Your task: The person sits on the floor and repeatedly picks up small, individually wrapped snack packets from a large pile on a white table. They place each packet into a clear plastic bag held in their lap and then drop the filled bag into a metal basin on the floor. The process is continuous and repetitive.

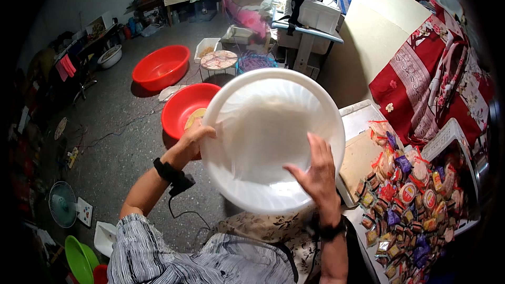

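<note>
A white plastic basin (260, 201) is held up before me with its inside facing me; nothing shows in it. My left hand (194, 139) grips its left rim, thumb over the edge and fingers hidden behind. Across the basin's lower right side lies my right hand (319, 171), fingers apart and holding nothing. Whether that palm touches the plastic, I cannot tell. Just behind the basin stands a red plastic basin (173, 112), partly covered, with a round yellowish item (194, 117) in it.
Many wrapped snack packets (410, 209) are heaped at right beside a white plastic crate (446, 142). Farther off are another red basin (161, 67) and a round-topped stool (219, 60). A cord (128, 126) crosses the floor; a fan (63, 204) stands at left.
</note>
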Demonstrator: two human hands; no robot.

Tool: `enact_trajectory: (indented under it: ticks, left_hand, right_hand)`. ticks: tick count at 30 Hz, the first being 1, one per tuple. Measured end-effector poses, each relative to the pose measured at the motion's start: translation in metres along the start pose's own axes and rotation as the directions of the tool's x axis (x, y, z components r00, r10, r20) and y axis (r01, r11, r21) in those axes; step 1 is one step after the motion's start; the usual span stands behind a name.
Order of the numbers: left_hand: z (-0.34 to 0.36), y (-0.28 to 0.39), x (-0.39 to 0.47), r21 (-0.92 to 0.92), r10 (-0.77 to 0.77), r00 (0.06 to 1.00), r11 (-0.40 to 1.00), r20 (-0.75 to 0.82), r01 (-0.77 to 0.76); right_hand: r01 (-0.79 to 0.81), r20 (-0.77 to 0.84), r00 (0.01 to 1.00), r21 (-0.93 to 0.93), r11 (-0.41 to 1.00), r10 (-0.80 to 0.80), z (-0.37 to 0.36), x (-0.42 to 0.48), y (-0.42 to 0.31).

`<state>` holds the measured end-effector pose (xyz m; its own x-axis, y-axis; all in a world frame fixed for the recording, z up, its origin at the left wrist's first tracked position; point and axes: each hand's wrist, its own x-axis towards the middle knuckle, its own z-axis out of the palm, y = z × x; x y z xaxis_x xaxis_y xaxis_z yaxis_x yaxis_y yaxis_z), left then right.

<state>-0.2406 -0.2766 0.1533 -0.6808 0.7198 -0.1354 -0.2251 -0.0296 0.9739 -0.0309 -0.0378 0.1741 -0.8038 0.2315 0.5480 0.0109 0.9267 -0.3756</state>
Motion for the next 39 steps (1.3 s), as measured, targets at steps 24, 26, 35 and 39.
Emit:
enact_trajectory:
  ticks: [24,26,35,39]
  left_hand:
    - [0.029,-0.046,-0.072,0.004,-0.034,0.999,0.999,0.03,0.034]
    - [0.026,-0.05,-0.077,0.013,-0.031,0.999,0.999,0.027,0.031]
    - [-0.001,-0.057,-0.111,-0.005,-0.085,0.974,0.996,-0.211,0.086]
    - [-0.035,-0.071,-0.141,0.015,-0.066,0.922,0.997,-0.381,0.078]
  right_hand:
    - [-0.434,0.738,0.654,0.186,0.882,0.166,0.037,-0.07,0.045]
    - [-0.391,0.729,0.666,0.163,0.906,0.156,0.034,-0.075,0.033]
    - [-0.33,0.423,0.892,0.363,0.871,0.162,-0.017,-0.056,-0.014]
    - [-0.274,0.168,0.961,0.452,0.849,0.221,-0.036,-0.059,0.0]
